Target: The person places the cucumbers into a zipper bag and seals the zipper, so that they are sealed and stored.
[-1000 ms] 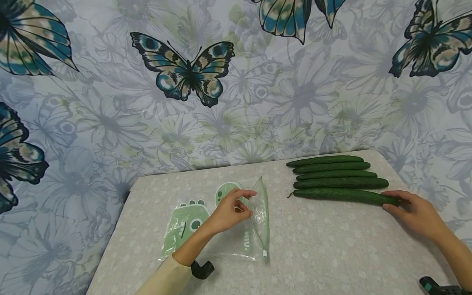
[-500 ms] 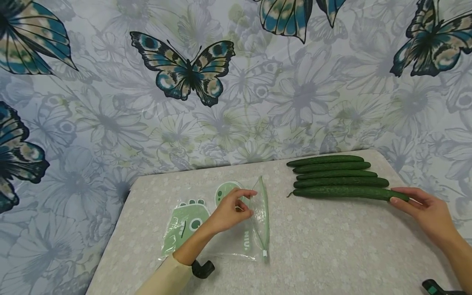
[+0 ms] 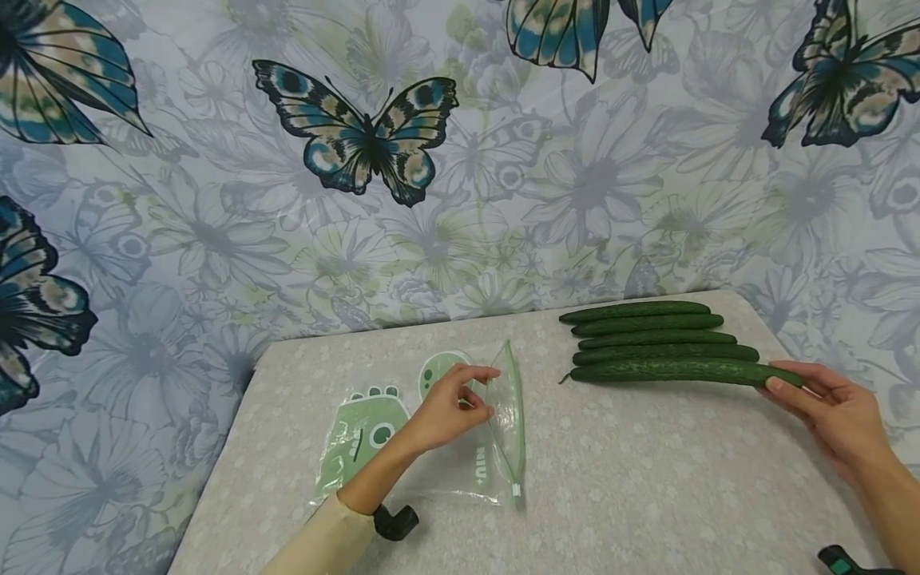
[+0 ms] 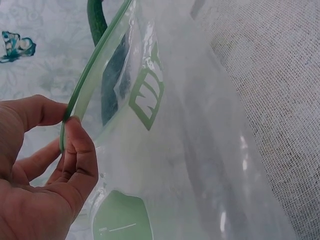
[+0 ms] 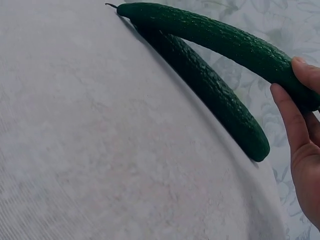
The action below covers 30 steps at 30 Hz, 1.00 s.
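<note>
A clear zip bag [image 3: 460, 479] with green cartoon prints lies on the table, its mouth towards the right. My left hand [image 3: 446, 411] pinches the green zip edge [image 4: 85, 80] between thumb and fingers, and the mouth gapes there in the left wrist view. The right hand [image 3: 837, 411] holds the right end of the nearest cucumber [image 3: 668, 370]. In the right wrist view that cucumber [image 5: 215, 37] is tilted, its gripped end raised above a second cucumber [image 5: 210, 90] and its stem end low. Fingers hide its tip.
Several more cucumbers [image 3: 654, 339] lie in a row behind the held one, at the table's back right. The pale patterned tablecloth [image 3: 632, 471] spreads in front of them. A butterfly-print wall covering [image 3: 460, 263] stands behind the table.
My right hand has shifted right and slightly up along with the cucumber's end, which has risen. The left hand and the bag have stayed in place.
</note>
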{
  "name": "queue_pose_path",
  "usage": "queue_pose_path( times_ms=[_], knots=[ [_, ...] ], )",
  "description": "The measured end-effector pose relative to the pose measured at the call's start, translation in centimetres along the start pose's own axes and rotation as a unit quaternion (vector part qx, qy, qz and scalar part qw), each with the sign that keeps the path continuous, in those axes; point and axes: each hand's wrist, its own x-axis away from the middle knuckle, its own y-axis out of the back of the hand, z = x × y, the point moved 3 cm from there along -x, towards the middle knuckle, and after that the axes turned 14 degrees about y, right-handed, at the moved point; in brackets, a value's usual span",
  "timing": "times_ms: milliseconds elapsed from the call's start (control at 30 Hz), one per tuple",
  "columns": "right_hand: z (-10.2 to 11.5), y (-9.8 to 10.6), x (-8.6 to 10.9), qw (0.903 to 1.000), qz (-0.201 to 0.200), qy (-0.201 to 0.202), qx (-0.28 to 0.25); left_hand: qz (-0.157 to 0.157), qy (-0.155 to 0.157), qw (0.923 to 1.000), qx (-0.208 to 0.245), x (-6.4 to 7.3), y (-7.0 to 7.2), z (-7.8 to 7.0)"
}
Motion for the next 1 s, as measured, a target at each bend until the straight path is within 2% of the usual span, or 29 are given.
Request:
queue_pose_path(
  times_ms=[300,400,500,600,1000],
  knots=[
    [0.1,-2.4,0.0,0.9936,0.016,0.034,-0.106,-0.016,0.007,0.9998,0.006,-0.2,0.0,-0.2],
    [0.1,-3.3,0.0,0.9882,0.029,0.026,-0.148,-0.020,0.010,0.9997,0.006,-0.3,0.0,-0.2],
    [-0.2,-4.1,0.1,0.9849,0.036,0.007,-0.169,-0.023,0.010,0.9997,0.006,-0.4,0.0,-0.3],
    [-0.7,-5.1,0.2,0.9840,0.047,-0.013,-0.171,-0.024,0.008,0.9997,0.007,-0.5,0.0,-0.3],
    [-3.2,-9.4,0.5,0.9874,0.085,-0.064,-0.117,-0.019,-0.005,0.9994,0.028,-0.6,-0.2,-0.3]
  ],
)
